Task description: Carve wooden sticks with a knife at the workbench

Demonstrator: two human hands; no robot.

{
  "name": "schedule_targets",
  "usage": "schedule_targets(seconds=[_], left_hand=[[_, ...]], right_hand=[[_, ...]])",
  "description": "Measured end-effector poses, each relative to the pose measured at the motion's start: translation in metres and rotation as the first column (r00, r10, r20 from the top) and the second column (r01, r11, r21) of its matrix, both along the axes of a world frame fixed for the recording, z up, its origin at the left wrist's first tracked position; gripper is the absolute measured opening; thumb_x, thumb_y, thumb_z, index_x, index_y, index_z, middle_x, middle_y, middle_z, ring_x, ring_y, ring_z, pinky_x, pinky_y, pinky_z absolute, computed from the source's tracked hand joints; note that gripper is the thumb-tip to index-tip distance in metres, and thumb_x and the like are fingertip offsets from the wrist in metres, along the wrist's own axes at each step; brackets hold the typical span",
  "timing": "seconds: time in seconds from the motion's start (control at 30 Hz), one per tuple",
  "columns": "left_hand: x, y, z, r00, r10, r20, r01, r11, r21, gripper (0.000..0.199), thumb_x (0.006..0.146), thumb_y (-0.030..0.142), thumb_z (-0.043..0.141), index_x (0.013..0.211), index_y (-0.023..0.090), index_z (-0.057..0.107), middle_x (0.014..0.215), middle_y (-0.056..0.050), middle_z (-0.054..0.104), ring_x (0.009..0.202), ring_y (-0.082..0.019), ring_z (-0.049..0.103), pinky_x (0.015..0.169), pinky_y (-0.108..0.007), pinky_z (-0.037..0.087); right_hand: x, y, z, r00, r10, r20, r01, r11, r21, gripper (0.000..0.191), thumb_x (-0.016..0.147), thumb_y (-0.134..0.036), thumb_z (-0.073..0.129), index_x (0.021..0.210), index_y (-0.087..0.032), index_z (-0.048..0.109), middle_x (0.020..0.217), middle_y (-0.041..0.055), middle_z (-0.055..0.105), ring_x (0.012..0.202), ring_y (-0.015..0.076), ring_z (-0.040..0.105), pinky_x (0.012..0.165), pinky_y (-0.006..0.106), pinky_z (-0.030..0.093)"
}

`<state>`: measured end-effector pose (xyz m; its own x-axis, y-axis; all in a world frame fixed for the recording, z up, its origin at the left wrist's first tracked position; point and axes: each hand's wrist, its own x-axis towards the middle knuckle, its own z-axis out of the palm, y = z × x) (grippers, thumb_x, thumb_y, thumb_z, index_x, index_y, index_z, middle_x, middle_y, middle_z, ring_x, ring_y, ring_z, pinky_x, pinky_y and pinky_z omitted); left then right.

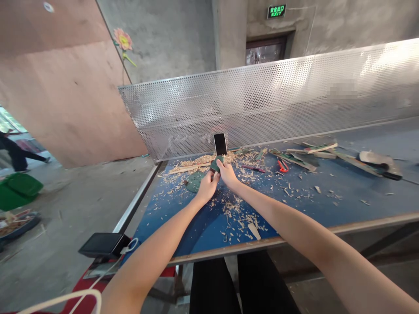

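A small dark green piece [216,164] is held between my two hands over the blue table [196,235]. My left hand [208,185] grips its lower side with fingers closed. Pinched on its right side is my right hand [227,172], close against the left. Beneath and left of the hands lies a flat green piece [194,181] among wood shavings [234,209]. A phone [220,144] leans against the perforated metal screen just behind the hands.
Right of the hands lie a red cutter [282,165], a purple stick [254,168] and green-and-wood strips [353,161]. A pale wood chip [254,231] is near the front edge. A black device [104,245] with a white cable sits lower left. A person [16,150] is far left.
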<state>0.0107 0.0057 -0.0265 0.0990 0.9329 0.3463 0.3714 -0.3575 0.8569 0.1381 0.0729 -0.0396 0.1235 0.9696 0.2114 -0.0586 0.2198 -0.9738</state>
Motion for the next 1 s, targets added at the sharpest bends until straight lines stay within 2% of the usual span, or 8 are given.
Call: schedule_targets(seconds=[0.1,0.27,0.47,0.6,0.7,0.87,0.93,1.0], left_hand=[[0.001,0.002,-0.003,1.0,-0.004,0.023,0.004,1.0,-0.026,0.033,0.099,0.05,0.066,0.083,0.023,0.056,0.064,0.001,0.054,0.062,-0.019,0.052,0.061,-0.027,0.035],[0.002,0.008,-0.008,0.993,-0.026,0.112,0.04,0.992,-0.121,0.043,0.1,0.062,0.06,0.086,0.022,0.062,0.059,0.002,0.052,0.055,-0.018,0.05,0.055,-0.027,0.036],[-0.004,0.012,-0.009,0.997,-0.07,0.045,0.073,0.995,-0.074,0.049,0.098,0.066,0.058,0.081,0.021,0.061,0.055,0.002,0.049,0.05,-0.016,0.046,0.052,-0.027,0.031],[-0.006,0.012,-0.008,0.999,-0.044,-0.024,0.044,0.999,-0.002,0.043,0.095,0.06,0.064,0.077,0.022,0.053,0.056,0.003,0.049,0.051,-0.015,0.043,0.054,-0.026,0.028],[-0.006,0.011,-0.007,0.998,-0.039,-0.056,0.042,0.998,0.051,0.037,0.09,0.048,0.071,0.078,0.024,0.045,0.06,0.004,0.051,0.053,-0.014,0.043,0.056,-0.026,0.028],[-0.004,0.007,-0.007,0.99,-0.059,-0.127,0.069,0.994,0.079,0.029,0.091,0.036,0.067,0.081,0.025,0.042,0.057,0.005,0.051,0.053,-0.015,0.042,0.058,-0.028,0.029],[-0.004,0.006,-0.007,0.989,-0.052,-0.138,0.064,0.994,0.087,0.028,0.091,0.036,0.066,0.081,0.025,0.042,0.058,0.005,0.052,0.053,-0.015,0.043,0.058,-0.028,0.029],[-0.004,0.006,-0.008,0.992,-0.047,-0.12,0.058,0.994,0.091,0.029,0.091,0.038,0.067,0.081,0.025,0.042,0.059,0.005,0.053,0.053,-0.015,0.043,0.058,-0.029,0.029]], right_hand=[[0.0,0.002,-0.003,1.0,-0.005,0.025,0.005,1.0,0.011,0.059,0.086,-0.078,0.063,0.061,-0.026,0.051,0.056,0.001,0.052,0.06,0.0193,0.053,0.054,0.031,0.04],[-0.002,0.004,-0.008,0.999,0.049,-0.011,-0.049,0.999,-0.009,0.06,0.088,-0.082,0.058,0.063,-0.028,0.051,0.054,0.0018,0.053,0.056,0.0204,0.053,0.054,0.034,0.043],[-0.002,0.007,-0.01,0.999,0.002,0.035,-0.001,1.0,-0.017,0.059,0.088,-0.08,0.058,0.062,-0.027,0.049,0.056,0.0011,0.052,0.058,0.0197,0.052,0.054,0.033,0.04],[0.001,0.008,-0.009,0.998,-0.05,0.031,0.051,0.998,-0.026,0.054,0.087,-0.074,0.063,0.065,-0.026,0.053,0.058,0.001,0.054,0.064,0.0216,0.057,0.057,0.033,0.044],[0.005,0.011,-0.005,0.996,-0.06,-0.067,0.058,0.998,-0.034,0.051,0.086,-0.072,0.067,0.069,-0.024,0.056,0.06,0.0016,0.059,0.067,0.0229,0.063,0.061,0.033,0.05],[0.013,0.013,0.006,0.957,0.024,-0.29,-0.044,0.997,-0.061,0.042,0.09,-0.062,0.068,0.077,-0.023,0.063,0.068,0.0067,0.069,0.066,0.0256,0.07,0.064,0.037,0.058],[0.013,0.011,0.007,0.953,0.034,-0.3,-0.058,0.996,-0.071,0.04,0.091,-0.059,0.067,0.076,-0.023,0.063,0.069,0.0072,0.07,0.065,0.0256,0.071,0.064,0.038,0.059],[0.009,0.008,0.004,0.973,0.009,-0.232,-0.029,0.996,-0.081,0.041,0.09,-0.059,0.068,0.073,-0.023,0.061,0.067,0.0052,0.067,0.065,0.024,0.069,0.062,0.035,0.057]])
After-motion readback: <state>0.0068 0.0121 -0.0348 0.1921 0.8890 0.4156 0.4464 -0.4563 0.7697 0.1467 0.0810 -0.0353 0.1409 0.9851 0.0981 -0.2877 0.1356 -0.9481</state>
